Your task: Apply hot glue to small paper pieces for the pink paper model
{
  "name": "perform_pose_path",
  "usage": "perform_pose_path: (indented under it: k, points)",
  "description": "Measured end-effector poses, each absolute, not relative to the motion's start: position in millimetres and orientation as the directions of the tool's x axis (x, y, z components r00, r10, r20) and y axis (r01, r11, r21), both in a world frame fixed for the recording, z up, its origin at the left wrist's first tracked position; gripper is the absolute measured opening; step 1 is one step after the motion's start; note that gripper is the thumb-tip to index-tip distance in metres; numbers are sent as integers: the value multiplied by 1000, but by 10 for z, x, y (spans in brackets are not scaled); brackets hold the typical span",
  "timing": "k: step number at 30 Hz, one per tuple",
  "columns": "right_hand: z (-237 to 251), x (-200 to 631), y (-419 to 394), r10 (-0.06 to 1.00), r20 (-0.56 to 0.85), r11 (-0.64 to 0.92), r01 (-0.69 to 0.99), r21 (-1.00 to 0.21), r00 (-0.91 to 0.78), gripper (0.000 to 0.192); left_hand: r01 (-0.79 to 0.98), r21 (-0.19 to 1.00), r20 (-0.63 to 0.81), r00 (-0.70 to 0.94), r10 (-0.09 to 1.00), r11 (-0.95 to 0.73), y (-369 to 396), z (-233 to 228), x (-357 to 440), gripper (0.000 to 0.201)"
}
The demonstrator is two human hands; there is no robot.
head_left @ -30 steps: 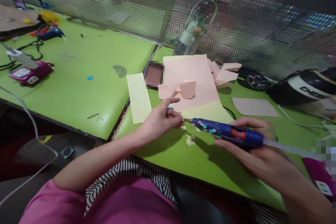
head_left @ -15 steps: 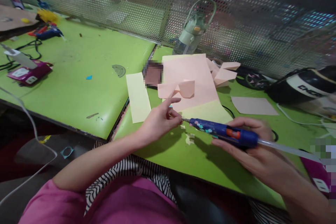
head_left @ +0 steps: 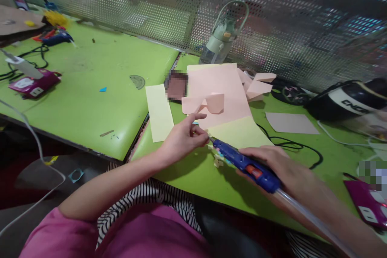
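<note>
Your fingers (head_left: 198, 132) of the left hand (head_left: 181, 141) pinch together at the nozzle of the blue glue gun (head_left: 246, 165), whatever scrap they hold too small to make out, while your right hand (head_left: 282, 171) wraps closed around the gun's body. All this happens over the green table (head_left: 90, 88), near its front edge. Behind your hands lies a pink paper sheet (head_left: 220, 84) overlapping a yellow sheet (head_left: 238, 133); a pale yellow strip (head_left: 159, 111) sits to the left. A green water bottle (head_left: 222, 36) stands against the mesh screen. Small paper scraps (head_left: 217, 163) lie beneath the gun.
</note>
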State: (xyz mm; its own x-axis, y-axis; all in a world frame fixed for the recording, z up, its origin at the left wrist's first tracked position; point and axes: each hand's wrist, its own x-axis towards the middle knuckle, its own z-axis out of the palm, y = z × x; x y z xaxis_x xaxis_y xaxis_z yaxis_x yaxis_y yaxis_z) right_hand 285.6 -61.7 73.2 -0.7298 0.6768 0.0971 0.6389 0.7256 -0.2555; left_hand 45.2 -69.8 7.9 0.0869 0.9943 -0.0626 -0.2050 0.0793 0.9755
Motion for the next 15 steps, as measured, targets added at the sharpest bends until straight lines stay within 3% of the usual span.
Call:
perform_pose_path:
  k: [5,10,15]
  points:
    - [601,2810,-582,667,218,743,617,-260,-712,34,-289,955,-54,72,996,73,-695,81,453,46]
    - [678,2762,-582,729,-23,636,690,-345,-684,22,-321,946,-32,68,997,52,-698,111,451,45]
    - [833,2726,-589,839,-56,476,780,-406,-541,34,-318,945,-54,59,997,70,-701,129,450,48]
